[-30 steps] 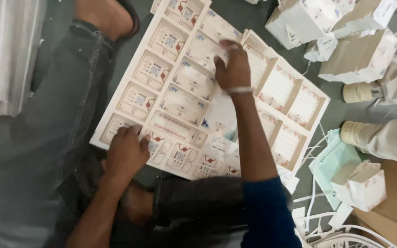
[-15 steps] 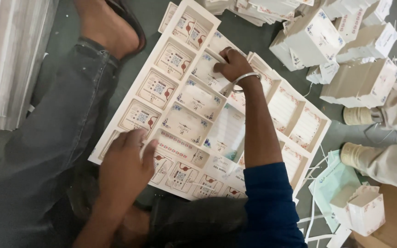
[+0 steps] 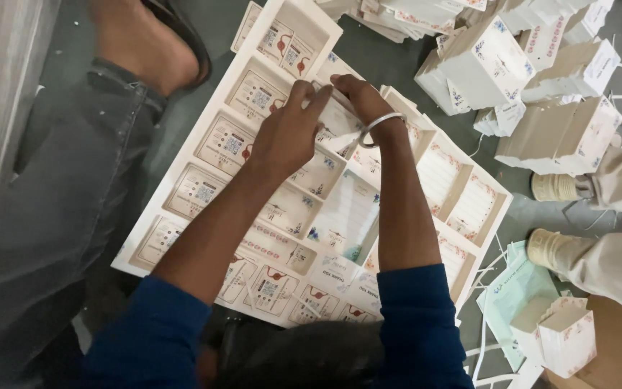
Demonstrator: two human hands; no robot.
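My left hand (image 3: pixel 286 137) and my right hand (image 3: pixel 358 97) are close together near the far edge of the big sheet (image 3: pixel 203 191). Both pinch the same small cut piece (image 3: pixel 336 115) of that sheet, fingers closed on it. I wear a bangle (image 3: pixel 381 122) on my right wrist and blue sleeves (image 3: pixel 419 324) on both arms.

The sheet is white card with many printed panels cut into it. It lies flat on the grey floor (image 3: pixel 390 61), and its near edge is right by my knees. A gap (image 3: pixel 347 212) shows in the middle of the sheet, between my arms.

My leg in grey trousers (image 3: pixel 52 216) lies along the left edge of the sheet, with my bare foot (image 3: pixel 145 43) at the far left corner.

Folded white boxes (image 3: pixel 491 65) are piled past the far right corner. One more little box (image 3: pixel 563 338) sits near the right edge, by a green sheet (image 3: pixel 512 288). Another person's feet in socks (image 3: pixel 552 187) rest on the floor to the right
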